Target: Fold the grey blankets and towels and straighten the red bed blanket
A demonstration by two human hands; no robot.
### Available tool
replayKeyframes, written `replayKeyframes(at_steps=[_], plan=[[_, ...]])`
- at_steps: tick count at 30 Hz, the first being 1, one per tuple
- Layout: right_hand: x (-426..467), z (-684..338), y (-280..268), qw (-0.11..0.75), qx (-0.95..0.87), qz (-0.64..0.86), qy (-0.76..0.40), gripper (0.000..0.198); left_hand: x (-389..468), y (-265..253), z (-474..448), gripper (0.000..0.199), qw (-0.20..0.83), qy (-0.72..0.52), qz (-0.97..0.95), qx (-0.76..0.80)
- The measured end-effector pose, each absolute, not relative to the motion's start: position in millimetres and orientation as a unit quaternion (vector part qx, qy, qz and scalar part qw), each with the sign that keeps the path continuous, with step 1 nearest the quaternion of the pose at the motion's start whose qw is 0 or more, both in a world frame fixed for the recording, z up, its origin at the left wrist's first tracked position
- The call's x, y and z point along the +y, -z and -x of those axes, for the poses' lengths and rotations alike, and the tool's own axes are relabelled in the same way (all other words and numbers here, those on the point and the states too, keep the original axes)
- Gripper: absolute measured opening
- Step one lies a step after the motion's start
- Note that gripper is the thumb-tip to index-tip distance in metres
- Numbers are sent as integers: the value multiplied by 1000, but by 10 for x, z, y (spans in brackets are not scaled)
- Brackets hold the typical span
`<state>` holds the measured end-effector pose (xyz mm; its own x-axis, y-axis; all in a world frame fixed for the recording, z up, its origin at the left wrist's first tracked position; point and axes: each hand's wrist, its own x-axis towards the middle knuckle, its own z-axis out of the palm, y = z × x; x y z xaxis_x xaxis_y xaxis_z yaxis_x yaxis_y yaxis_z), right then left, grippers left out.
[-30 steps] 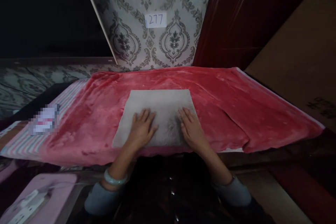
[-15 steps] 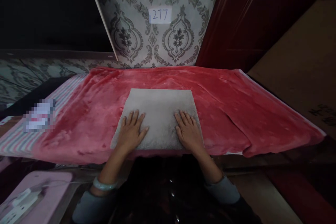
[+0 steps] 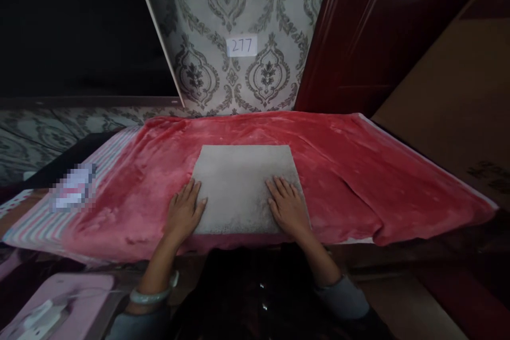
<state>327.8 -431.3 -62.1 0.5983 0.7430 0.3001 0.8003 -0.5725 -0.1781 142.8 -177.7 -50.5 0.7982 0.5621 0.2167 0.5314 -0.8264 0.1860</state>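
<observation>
Grey cloth [image 3: 241, 186] lies flat beneath the right hand [image 3: 290, 210].

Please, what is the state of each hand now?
Left hand: open, at the left edge of the grey sheet.
Right hand: open, on the sheet's right side.
</observation>
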Motion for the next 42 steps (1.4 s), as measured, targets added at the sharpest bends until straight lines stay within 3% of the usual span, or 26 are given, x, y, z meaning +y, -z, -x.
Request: replayKeyframes(at_steps=[11,15,21,26,30,36,42], plan=[[-4529,-3818,822,349,-395,844,95,47,-1702,565,-1412,58,71,-145,-943,290],[-4659,-4067,897,381,-361,850,39,51,-1627,543,-1404,60,87,-115,-947,288],[-4468,-4255,639,314,-370,874,35,52,-1679,238,-1662,58,67,-79,-949,296],[-3983,-4327,230,205,-392,897,10,57,-1927,-93,-2287,65,90,-15,-984,153],[-3775,-4240,219,146,-382,913,6,56,-2018,-55,-2662,65,68,5,-990,123],[-3802,-4214,413,133,-387,913,-7,57,-1959,271,-2718,63,11,-18,-989,145],[-3811,-4254,440,144,-386,911,-3,58,-1672,212,-2576,64,11,-29,-965,261]])
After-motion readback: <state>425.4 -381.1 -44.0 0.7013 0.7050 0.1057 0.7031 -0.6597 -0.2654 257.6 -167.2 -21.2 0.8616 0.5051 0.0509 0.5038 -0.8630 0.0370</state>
